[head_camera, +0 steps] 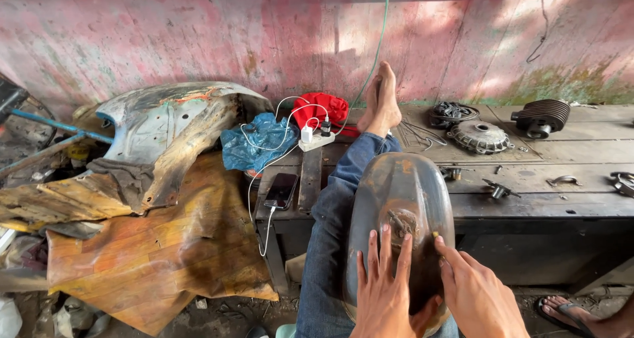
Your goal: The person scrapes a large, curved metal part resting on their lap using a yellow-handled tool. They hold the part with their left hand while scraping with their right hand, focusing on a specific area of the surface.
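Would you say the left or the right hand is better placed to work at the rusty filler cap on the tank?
Probably the left hand: its fingers lie flat on the fuel tank with the fingertips touching the filler cap. The right hand rests off to the side, pinching a small yellowish piece.

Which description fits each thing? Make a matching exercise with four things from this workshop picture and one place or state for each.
Things:
1 fuel tank
2 smartphone
3 left hand
4 blue plastic bag

Descriptions:
A lies on the bench, white cable plugged in
B rests on the person's jeans-clad leg
C crumpled beside the red cloth
D flat on the tank near its rusty filler cap

Pairs: 1-B, 2-A, 3-D, 4-C
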